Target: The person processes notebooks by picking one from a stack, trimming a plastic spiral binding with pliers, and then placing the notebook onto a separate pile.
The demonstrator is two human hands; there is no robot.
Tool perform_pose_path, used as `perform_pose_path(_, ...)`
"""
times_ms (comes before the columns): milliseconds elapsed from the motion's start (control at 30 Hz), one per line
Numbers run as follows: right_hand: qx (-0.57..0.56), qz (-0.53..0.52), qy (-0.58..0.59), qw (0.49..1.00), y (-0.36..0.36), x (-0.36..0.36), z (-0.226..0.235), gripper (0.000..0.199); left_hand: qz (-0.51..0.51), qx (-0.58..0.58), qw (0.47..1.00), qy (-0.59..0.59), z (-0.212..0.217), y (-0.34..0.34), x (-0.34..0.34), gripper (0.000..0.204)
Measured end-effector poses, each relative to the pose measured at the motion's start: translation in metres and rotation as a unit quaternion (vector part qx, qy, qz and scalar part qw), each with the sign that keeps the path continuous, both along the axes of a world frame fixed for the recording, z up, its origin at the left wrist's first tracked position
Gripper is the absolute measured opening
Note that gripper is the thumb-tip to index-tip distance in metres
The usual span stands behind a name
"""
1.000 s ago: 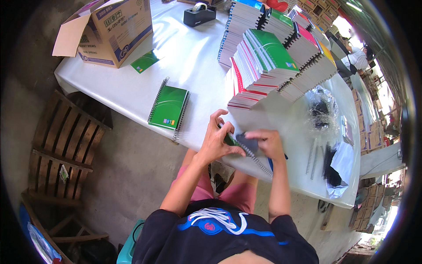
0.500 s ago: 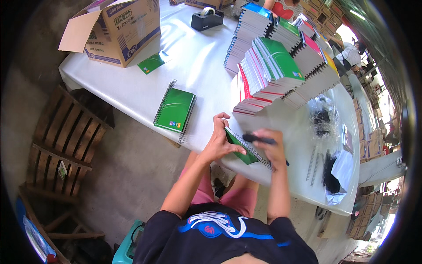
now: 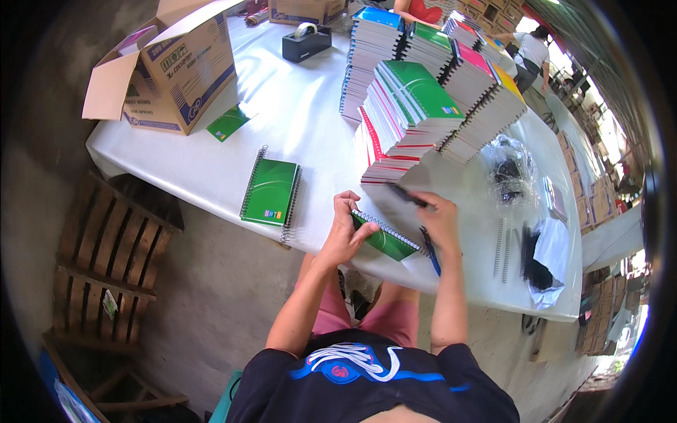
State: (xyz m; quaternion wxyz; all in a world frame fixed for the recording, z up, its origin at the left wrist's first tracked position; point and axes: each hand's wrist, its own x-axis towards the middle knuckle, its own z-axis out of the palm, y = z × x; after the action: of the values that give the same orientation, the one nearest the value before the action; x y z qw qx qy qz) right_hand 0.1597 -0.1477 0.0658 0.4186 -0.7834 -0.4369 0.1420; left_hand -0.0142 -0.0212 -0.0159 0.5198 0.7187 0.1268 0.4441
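My left hand [image 3: 345, 231] is closed on a green spiral notebook [image 3: 388, 243], thumb on its cover, tilted at the table's front edge. Its silver wire coil faces up and to the right. In my right hand [image 3: 441, 217] is a dark rod-like tool [image 3: 407, 195], pointing left just beyond the notebook; its exact kind is unclear. Beneath that hand, next to the coil's lower end, shows a curved blue and black handle [image 3: 431, 252]. Another green spiral notebook [image 3: 271, 190] lies to the left, with coils along both long sides.
Tall stacks of notebooks [image 3: 416, 99] stand beyond my hands. Loose wire coils [image 3: 502, 250], black coils [image 3: 539, 264] and clear plastic wrap [image 3: 511, 173] lie right. A loose green cover [image 3: 227, 123], tape dispenser [image 3: 307, 44] and open carton [image 3: 183, 77] are farther left. A wooden chair [image 3: 106, 261] stands left.
My right hand and the dark tool have moved slightly off the notebook's coil, toward the stacks. The notebook stays in my left hand, turned a little flatter. The whole view has shifted slightly.
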Motion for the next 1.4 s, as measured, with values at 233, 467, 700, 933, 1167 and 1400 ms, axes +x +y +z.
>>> perform_pose_path(233, -0.240, -0.108, -0.278, 0.924, -0.108, -0.040, -0.042, 0.068, -0.019, -0.287, 0.954, -0.085, 0.020, -0.013, -0.016, 0.015)
perform_pose_path(467, 0.041, -0.136, -0.096, 0.985, -0.095, -0.074, -0.024, 0.053, 0.086, -0.217, 0.968, -0.087, 0.027, -0.033, -0.007, 0.022)
perform_pose_path(700, 0.002, 0.003, -0.236, 0.972, -0.053, -0.130, 0.047, 0.036, 0.149, -0.086, 0.979, -0.109, 0.033, -0.038, -0.013, 0.026)
perform_pose_path(933, -0.021, 0.033, -0.242, 0.970, -0.050, -0.126, 0.054, 0.036, 0.156, -0.027, 0.982, -0.103, 0.039, -0.038, -0.020, 0.024)
perform_pose_path(1167, 0.008, 0.120, 0.430, 0.895, -0.060, -0.115, 0.050, 0.038, 0.169, 0.042, 0.977, -0.126, 0.036, -0.040, -0.019, 0.026)
perform_pose_path(1400, -0.077, 0.040, -0.062, 0.994, -0.066, -0.108, 0.016, 0.044, 0.234, -0.136, 0.942, -0.197, 0.048, -0.036, -0.025, 0.027)
